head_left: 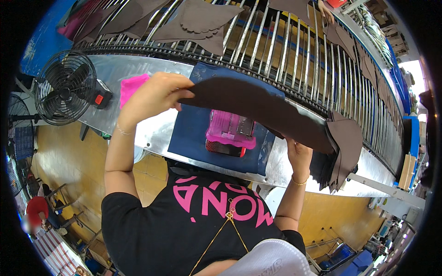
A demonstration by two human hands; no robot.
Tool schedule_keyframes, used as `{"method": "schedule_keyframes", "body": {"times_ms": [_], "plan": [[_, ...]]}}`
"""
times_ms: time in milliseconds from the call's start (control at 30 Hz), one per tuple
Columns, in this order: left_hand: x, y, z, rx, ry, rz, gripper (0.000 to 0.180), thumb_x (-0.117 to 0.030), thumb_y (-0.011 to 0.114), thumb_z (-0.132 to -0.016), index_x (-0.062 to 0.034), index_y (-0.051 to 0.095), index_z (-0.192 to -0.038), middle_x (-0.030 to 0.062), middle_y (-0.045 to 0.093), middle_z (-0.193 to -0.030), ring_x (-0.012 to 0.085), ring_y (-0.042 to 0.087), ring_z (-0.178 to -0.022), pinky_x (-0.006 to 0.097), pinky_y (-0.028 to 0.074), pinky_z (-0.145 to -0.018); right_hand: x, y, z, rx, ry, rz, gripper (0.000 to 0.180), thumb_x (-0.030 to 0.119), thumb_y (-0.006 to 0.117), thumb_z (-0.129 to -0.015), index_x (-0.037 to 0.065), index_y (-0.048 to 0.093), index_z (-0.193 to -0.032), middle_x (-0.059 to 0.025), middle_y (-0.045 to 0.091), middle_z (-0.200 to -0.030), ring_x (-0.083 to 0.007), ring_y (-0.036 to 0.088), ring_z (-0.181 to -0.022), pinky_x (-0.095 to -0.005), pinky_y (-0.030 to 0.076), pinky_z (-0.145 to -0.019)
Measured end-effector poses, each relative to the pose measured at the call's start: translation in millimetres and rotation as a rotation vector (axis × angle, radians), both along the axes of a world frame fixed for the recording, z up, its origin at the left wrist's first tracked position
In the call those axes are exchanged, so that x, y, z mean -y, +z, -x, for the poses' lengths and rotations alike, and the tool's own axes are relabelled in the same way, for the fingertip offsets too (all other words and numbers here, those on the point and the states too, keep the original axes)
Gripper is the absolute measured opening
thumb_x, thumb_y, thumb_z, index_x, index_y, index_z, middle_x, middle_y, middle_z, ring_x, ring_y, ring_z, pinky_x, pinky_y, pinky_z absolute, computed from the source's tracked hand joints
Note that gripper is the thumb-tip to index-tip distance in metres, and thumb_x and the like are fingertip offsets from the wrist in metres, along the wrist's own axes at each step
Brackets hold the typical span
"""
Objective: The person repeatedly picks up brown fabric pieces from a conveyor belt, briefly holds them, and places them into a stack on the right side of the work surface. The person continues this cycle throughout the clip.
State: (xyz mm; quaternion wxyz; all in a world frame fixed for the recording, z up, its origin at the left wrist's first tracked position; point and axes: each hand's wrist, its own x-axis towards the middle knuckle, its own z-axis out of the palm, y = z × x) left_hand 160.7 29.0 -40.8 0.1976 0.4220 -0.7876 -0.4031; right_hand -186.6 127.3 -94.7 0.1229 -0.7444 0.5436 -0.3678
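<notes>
A long, curved dark brown cut piece of sheet material [258,103] is stretched between my hands above the metal table. My left hand [161,92] pinches its left end between thumb and fingers. My right hand [299,156] grips it near the lower right end, its fingertips partly hidden behind the piece. Beneath lies a dark blue mat [189,138], on which a pink ribbed plastic holder [225,124] rests against a red and black object [223,148]. Close to my right hand, a stack of brown cut pieces [345,142] overhangs the table's near edge.
Beyond the table runs a conveyor of metal rods [281,50] carrying brown cut pieces [195,18]. A black fan [66,87] stands at the left, with a pink cloth [131,88] nearby. Another person's hand [326,12] is at the conveyor's far side.
</notes>
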Motion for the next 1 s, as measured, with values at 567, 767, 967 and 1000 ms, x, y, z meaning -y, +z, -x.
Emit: {"method": "schedule_keyframes", "body": {"times_ms": [567, 767, 967, 1000], "plan": [[8, 3, 168, -0.261, -0.602, 0.414, 0.027, -0.026, 0.070, -0.077, -0.0031, 0.063, -0.088, 0.0086, 0.054, -0.090, 0.0193, 0.058, -0.069, 0.032, 0.047, -0.054, -119, 74, 100, 0.075, -0.758, 0.279, 0.022, 0.019, 0.057, -0.092, -0.001, 0.056, -0.081, 0.0023, 0.049, -0.069, -0.0048, 0.038, -0.062, -0.0179, 0.029, -0.053], [42, 52, 187, -0.489, -0.357, 0.193, 0.034, -0.026, 0.068, -0.082, -0.0027, 0.059, -0.106, 0.0073, 0.056, -0.060, 0.0108, 0.053, -0.049, 0.025, 0.042, -0.045, -96, 87, 105, 0.072, -0.809, 0.263, 0.026, 0.020, 0.055, -0.093, -0.004, 0.063, -0.095, -0.0030, 0.060, -0.080, -0.0078, 0.050, -0.073, -0.0224, 0.041, -0.066], [118, -1, 130, -0.824, 0.217, -0.052, 0.049, -0.017, 0.062, -0.087, 0.0070, 0.042, -0.124, 0.0073, 0.054, -0.056, 0.0104, 0.052, -0.045, 0.023, 0.040, -0.041, -87, 56, 181, -0.060, -1.206, 0.038, 0.046, 0.035, 0.054, -0.091, 0.001, 0.054, -0.121, -0.0170, 0.063, -0.101, -0.0266, 0.061, -0.089, -0.0356, 0.045, -0.084], [134, -17, 115, -0.849, 0.349, -0.063, 0.052, -0.016, 0.061, -0.087, 0.0092, 0.038, -0.127, 0.0069, 0.053, -0.057, 0.0108, 0.053, -0.047, 0.022, 0.040, -0.042, -98, 34, 210, -0.254, -1.327, -0.102, 0.050, 0.039, 0.054, -0.090, -0.001, 0.054, -0.120, -0.0193, 0.062, -0.103, -0.0300, 0.060, -0.091, -0.0379, 0.044, -0.086]]}}
